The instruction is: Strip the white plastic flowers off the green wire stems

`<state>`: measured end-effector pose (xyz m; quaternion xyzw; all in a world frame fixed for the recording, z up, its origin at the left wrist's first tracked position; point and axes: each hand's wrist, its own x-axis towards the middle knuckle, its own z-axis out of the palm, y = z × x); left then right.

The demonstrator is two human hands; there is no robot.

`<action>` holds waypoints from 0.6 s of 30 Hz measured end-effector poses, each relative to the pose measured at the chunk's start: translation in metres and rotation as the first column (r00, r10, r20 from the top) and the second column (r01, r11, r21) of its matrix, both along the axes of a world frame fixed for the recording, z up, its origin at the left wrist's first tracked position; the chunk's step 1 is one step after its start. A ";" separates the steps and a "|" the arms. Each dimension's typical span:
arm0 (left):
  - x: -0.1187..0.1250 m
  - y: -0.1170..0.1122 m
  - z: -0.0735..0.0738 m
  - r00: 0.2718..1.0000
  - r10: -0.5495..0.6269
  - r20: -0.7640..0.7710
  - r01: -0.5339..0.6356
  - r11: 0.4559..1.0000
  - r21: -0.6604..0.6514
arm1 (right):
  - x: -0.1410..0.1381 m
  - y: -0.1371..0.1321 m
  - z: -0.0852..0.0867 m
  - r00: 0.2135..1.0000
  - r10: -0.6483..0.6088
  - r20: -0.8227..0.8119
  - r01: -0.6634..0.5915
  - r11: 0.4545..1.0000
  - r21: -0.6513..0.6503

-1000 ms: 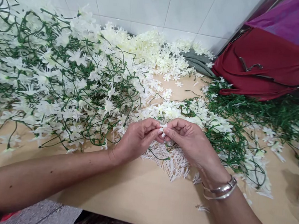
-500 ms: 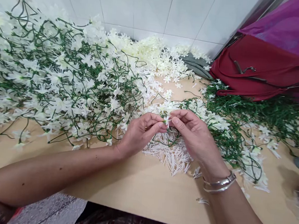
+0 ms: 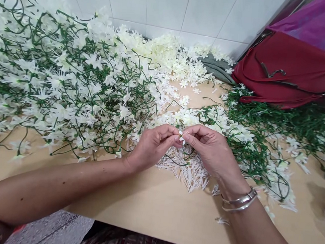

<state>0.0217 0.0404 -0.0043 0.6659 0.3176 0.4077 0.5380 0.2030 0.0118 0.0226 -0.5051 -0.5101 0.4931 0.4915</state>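
My left hand (image 3: 152,147) and my right hand (image 3: 211,150) meet fingertip to fingertip over the middle of a light wooden table (image 3: 149,208). Both pinch one small white artificial flower (image 3: 181,137) between thumb and fingers. Right under the hands lies a heap of thin white plastic stamen pieces (image 3: 188,168). A silver bangle (image 3: 239,202) circles my right wrist.
A big tangle of green stems with white flowers (image 3: 60,82) fills the left and back. Loose cream petals (image 3: 171,56) pile by the tiled wall. Green stems, mostly bare (image 3: 275,128), spread on the right beneath a red bag (image 3: 292,72).
The hands have barely moved; the fingertips closed tighter round the little flower and turned it slightly. The view shifted a little.
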 end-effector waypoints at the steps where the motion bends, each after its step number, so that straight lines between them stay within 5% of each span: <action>1: 0.000 0.000 0.000 1.000 -0.008 0.008 0.008 1.000 -0.008 | 0.000 0.000 -0.001 1.000 0.005 -0.009 -0.005 1.000 0.001; 7: 0.000 0.000 0.005 0.989 -0.059 0.138 0.070 0.995 -0.076 | -0.001 0.000 0.000 1.000 0.006 -0.020 -0.005 0.999 0.037; 12: 0.000 -0.005 0.007 0.978 0.024 0.208 -0.038 0.997 0.063 | 0.013 -0.003 0.016 0.986 -0.118 0.116 0.089 0.970 0.228; 18: 0.002 -0.008 0.003 0.965 0.090 0.245 -0.137 0.974 0.179 | 0.035 -0.007 0.032 0.867 0.096 0.488 -0.180 0.975 0.128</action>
